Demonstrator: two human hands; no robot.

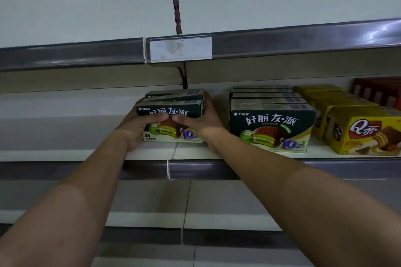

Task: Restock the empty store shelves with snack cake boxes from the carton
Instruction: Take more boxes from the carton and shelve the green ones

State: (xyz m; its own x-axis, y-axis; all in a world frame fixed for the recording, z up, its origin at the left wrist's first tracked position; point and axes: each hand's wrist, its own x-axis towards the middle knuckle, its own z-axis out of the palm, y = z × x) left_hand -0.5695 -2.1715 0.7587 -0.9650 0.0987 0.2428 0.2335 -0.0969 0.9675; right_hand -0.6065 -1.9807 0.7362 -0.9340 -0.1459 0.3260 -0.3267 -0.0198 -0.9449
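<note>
A short row of dark green snack cake boxes point(171, 106) stands on the middle shelf point(152, 155), a little left of centre. My left hand point(138, 128) grips the left side and front of the front box, thumb across its face. My right hand point(200, 121) grips the right side, fingers wrapped round the back corner and thumb on the front. A second row of the same green boxes point(272, 128) stands to the right, several deep. The carton is out of view.
Yellow cake boxes point(364, 131) fill the shelf further right, with red boxes point(379, 93) behind them. The upper shelf rail carries a blank price tag holder point(180, 49). The shelf's left part point(54, 136) and the lower shelves point(227, 204) are bare.
</note>
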